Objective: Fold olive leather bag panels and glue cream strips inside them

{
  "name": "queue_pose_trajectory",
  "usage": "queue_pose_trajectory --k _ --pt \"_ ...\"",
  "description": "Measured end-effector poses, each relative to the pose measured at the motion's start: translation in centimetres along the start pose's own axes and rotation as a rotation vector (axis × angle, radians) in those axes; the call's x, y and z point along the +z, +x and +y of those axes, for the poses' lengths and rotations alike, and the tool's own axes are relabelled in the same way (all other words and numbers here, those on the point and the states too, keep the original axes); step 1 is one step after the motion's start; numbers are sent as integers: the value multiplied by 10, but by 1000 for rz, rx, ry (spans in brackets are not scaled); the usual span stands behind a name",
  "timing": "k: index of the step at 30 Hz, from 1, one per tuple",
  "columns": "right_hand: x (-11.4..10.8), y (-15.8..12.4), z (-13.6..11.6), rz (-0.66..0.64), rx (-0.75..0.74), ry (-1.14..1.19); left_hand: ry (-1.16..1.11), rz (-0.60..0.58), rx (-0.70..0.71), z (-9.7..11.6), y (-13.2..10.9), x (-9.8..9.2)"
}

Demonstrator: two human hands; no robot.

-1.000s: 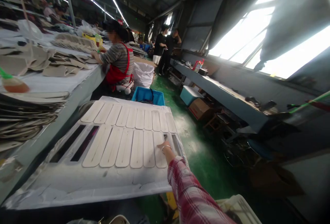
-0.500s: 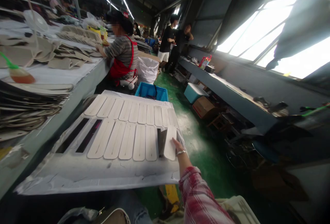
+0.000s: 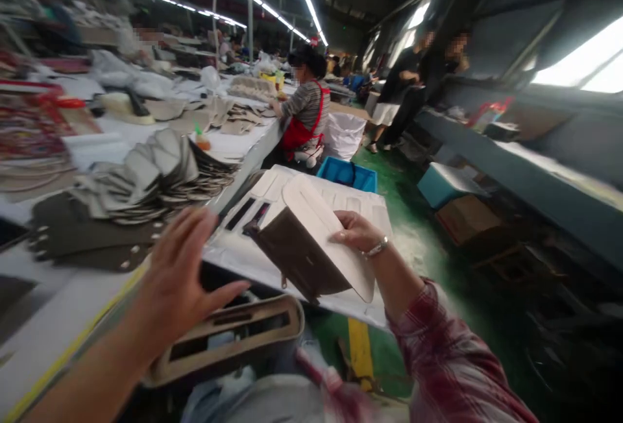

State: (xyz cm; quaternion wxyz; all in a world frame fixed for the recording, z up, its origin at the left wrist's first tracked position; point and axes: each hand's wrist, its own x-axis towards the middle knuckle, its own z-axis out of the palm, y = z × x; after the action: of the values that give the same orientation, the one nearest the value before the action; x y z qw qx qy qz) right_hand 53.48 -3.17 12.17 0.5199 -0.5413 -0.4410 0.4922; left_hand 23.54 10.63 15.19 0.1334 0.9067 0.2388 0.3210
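Observation:
My right hand (image 3: 357, 231) is closed on the edge of a bag panel (image 3: 314, 209), a pale piece with rounded corners and a slit. A brown fabric pocket (image 3: 306, 257) hangs from it, with what looks like a zip pull at its lower edge. The panel is tilted in the air above a white-covered board (image 3: 219, 254), where similar pale panels lie in rows, partly hidden behind it. My left hand (image 3: 180, 274) is raised with fingers apart, holding nothing. Just below it, near my lap, rests a beige-edged bag body (image 3: 287, 322) with long openings.
Stacked grey pieces (image 3: 141, 173) and a dark flap with metal studs (image 3: 82, 235) cover the left table. Beyond the board stand a blue crate (image 3: 348, 175) and a co-worker in a red apron (image 3: 304, 118). A long bench (image 3: 545, 157) runs along the right.
My right hand has lifted the panel off the board and brought it nearer the middle, its brown pocket now showing. My left hand has come into view. The camera has turned left.

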Motion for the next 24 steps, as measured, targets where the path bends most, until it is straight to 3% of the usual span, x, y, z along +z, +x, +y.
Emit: queue_pose_trajectory --k 1,2,3,5,7,10,14,18,24 --pt "25 8 -7 -114 -40 -27 21 -42 41 2 -2 -9" --pt "48 15 -11 -187 -83 -54 25 -170 63 3 -1 -15" --pt "68 20 -15 -204 -125 -93 20 -263 23 2 2 -18" --pt "96 25 -16 -105 -172 -243 135 -333 -74 0 7 -23" --pt "114 24 -14 52 -169 -461 306 -320 -163 0 6 -27" --pt "136 14 -5 126 -164 -746 459 -278 -231 4 -9 -31" --pt "165 3 11 190 -288 -977 505 -229 -227 10 -29 -31" --pt "178 0 21 319 -353 -1048 552 -182 -99 9 -34 -31" --pt "181 -3 26 314 -370 -1086 578 -179 57 -6 -40 -33"
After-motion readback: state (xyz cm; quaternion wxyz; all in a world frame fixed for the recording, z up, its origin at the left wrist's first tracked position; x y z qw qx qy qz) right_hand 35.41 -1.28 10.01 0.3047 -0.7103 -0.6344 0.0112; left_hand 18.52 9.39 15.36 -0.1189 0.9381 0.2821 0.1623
